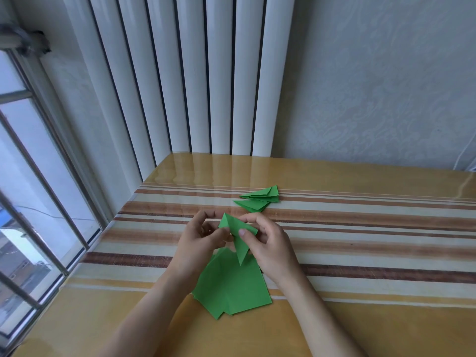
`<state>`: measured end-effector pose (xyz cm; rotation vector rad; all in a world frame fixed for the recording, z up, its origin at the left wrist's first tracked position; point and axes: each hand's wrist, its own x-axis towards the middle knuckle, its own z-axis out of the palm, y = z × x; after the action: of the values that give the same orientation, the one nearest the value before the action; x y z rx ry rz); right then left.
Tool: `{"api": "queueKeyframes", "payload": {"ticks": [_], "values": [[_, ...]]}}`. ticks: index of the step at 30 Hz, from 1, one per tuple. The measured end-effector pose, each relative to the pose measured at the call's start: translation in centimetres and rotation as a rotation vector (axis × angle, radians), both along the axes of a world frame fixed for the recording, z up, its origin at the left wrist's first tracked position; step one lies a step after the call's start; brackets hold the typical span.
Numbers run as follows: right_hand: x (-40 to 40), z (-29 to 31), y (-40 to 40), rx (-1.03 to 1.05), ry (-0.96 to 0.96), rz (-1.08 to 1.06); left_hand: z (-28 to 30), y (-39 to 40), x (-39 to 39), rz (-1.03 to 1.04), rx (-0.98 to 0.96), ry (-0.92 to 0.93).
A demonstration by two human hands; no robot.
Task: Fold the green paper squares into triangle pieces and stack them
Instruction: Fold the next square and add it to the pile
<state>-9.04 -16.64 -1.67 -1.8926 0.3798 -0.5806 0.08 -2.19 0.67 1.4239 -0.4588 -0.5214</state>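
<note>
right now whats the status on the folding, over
Left hand and right hand both pinch a half-folded green piece above the table. Unfolded green squares lie beneath; finished triangles stacked beyond. Nothing in the way.

Left hand (pixel 199 234) and right hand (pixel 268 240) pinching a folded green triangle (pixel 238 237) above loose green squares (pixel 231 284), finished stack (pixel 260 199) beyond on striped surface (pixel 360 228).

Both forearms hide the 9 and 3 o'clock corners of the loose pile of flat green paper squares (pixel 233 284); its count is unclear.
</note>
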Motion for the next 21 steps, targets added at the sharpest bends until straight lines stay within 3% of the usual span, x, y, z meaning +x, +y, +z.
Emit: {"api": "queueKeyframes", "payload": {"ticks": [3,14,21], "values": [[0.0,0.1,0.1,-0.016,0.000,0.006,-0.1,0.1,0.0,0.028,-0.012,0.010],[-0.1,0.7,0.8,0.073,0.053,0.075,-0.8,-0.1,0.2,0.075,0.096,-0.277],[-0.2,1.0,0.6,0.169,0.041,0.108,-0.1,0.0,-0.2,0.067,0.095,-0.229]]}}
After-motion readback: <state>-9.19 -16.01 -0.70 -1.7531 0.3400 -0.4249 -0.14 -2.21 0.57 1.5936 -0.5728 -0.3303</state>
